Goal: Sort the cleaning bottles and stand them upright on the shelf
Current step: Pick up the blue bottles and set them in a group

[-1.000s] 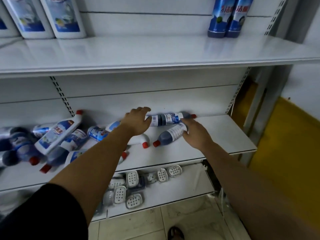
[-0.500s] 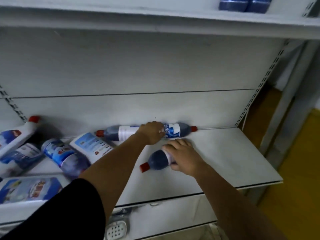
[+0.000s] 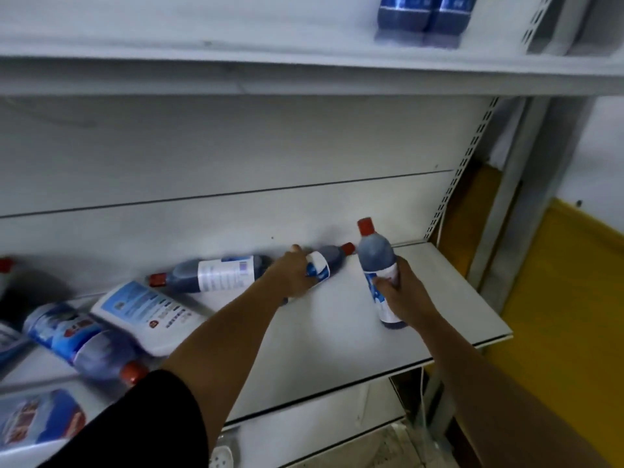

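My right hand (image 3: 403, 292) grips a dark blue bottle with a red cap (image 3: 376, 255), holding it upright near the right end of the white middle shelf (image 3: 337, 346). My left hand (image 3: 292, 276) is wrapped round a second dark blue red-capped bottle (image 3: 329, 260) that lies on its side by the back wall, cap pointing right. A third dark blue bottle (image 3: 216, 273) lies just left of it, cap pointing left. Further left, a white bottle (image 3: 148, 315) and a blue bottle (image 3: 81, 342) lie tumbled on the shelf.
More fallen bottles crowd the shelf's far left edge (image 3: 37, 420). The upper shelf (image 3: 304, 65) carries two upright blue bottles (image 3: 422, 15) at the right. A slotted upright (image 3: 456, 177) bounds the shelf on the right, with a yellow floor (image 3: 567, 298) beyond.
My right hand has lifted its lying bottle, turned it upright and carried it to the right. My left hand slid right along the back bottles and now grips the right one.
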A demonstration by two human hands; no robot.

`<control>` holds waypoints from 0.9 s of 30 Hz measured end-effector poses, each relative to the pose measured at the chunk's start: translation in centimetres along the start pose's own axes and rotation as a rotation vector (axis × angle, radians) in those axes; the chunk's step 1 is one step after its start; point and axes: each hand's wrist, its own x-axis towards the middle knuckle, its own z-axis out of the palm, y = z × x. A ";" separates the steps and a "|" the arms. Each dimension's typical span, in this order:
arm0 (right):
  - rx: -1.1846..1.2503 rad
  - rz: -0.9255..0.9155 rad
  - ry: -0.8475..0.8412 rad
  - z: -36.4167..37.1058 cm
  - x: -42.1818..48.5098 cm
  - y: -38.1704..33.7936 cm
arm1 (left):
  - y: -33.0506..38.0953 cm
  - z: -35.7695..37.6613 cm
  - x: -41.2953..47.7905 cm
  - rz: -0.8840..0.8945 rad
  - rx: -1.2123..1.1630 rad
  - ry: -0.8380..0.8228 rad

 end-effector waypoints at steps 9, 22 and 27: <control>0.579 0.450 -0.080 0.0 -5.4 -5.4 | 1.1 -3.3 -7.7 -0.067 -0.604 -0.050; 0.892 0.307 -0.088 -4.4 -20.0 -15.6 | 2.9 -9.3 -25.8 0.003 -0.972 -0.163; 0.922 0.328 -0.076 -6.1 -24.3 -18.1 | 3.6 -10.8 -31.2 0.041 -1.072 -0.166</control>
